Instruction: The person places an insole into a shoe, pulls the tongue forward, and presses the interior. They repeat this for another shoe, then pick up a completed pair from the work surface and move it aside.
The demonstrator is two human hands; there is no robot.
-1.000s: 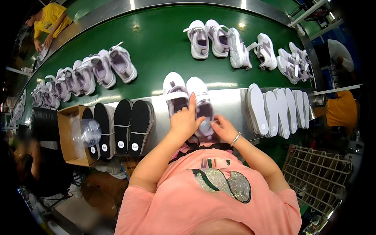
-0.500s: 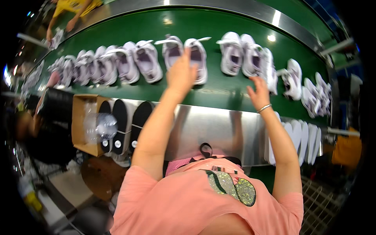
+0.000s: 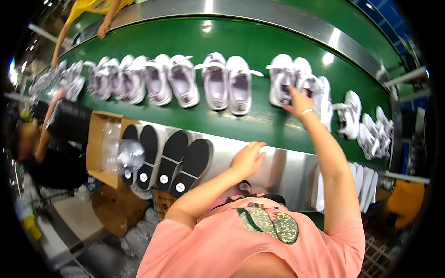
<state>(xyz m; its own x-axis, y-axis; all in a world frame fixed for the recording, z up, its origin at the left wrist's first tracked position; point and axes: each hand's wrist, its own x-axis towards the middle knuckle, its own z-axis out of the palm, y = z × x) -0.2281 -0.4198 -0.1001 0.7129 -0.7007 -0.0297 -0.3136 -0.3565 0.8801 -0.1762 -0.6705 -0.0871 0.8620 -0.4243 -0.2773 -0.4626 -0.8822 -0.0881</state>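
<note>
Head view. The right hand [image 3: 299,99] is stretched forward, arm nearly straight, with a bracelet [image 3: 306,111] at the wrist; its fingers lie curled over the heel of a white shoe [image 3: 282,78] on the belt [image 3: 259,41], touching it, though whether they actually grip it cannot be told. That shoe stands in a pair with a second white shoe [image 3: 302,74] just beside it, at the right of the row. The left hand [image 3: 248,159] is drawn back, elbow bent, palm down on the steel ledge [image 3: 287,169], fingers loosely spread and holding nothing. The belt is a smooth green band curving across the frame, edged on its far side by a bright metal rail [image 3: 278,16]. More white shoes stand on it in pairs, openings up, with straps sticking out: one pair [image 3: 227,83] in the middle, others [image 3: 139,78] to the left, further ones [image 3: 366,125] at the right. On the ledge to the left lie black soles [image 3: 181,160], flat and oval, each with a small round white sticker, beside a cardboard box [image 3: 99,153] holding clear plastic bags [image 3: 125,155]. White soles [image 3: 364,178] stand on edge at the right. The wearer has a pink shirt [image 3: 222,245] with a glittery motif. Another person in yellow [image 3: 92,7] leans on the belt's far side; a third, in black [image 3: 55,162], stands at the left.
</note>
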